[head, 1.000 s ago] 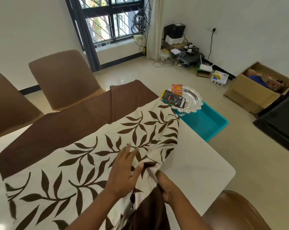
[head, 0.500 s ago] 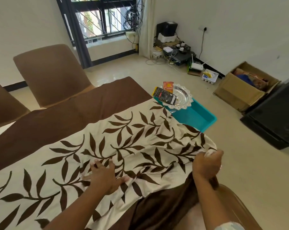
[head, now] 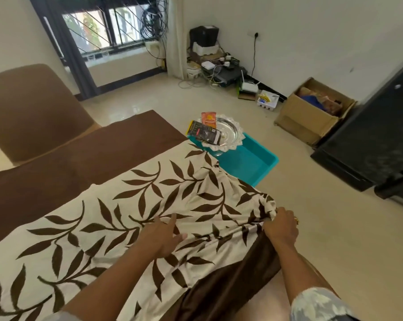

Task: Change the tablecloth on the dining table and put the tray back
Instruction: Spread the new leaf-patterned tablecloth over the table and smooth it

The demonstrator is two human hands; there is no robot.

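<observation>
A cream tablecloth with brown leaves and brown borders (head: 135, 205) covers the dining table. My left hand (head: 162, 235) lies flat on the cloth, fingers spread, near the table's near edge. My right hand (head: 281, 228) grips a bunched corner of the cloth at the table's right corner. The silver tray (head: 228, 133), with a lace-like rim, holds an orange packet and a dark packet. It rests on a teal tub (head: 251, 161) on the floor beyond the table's right end.
Brown chairs (head: 34, 112) stand along the table's far side, and another chair (head: 272, 300) is below my right arm. A cardboard box (head: 311, 112), a black cabinet (head: 376, 144) and a pile of cables and devices (head: 221, 70) line the wall.
My right hand has pulled the cloth's corner rightward over the bare table end, so the cloth now covers it. My left hand went from pinching the fold to pressing flat.
</observation>
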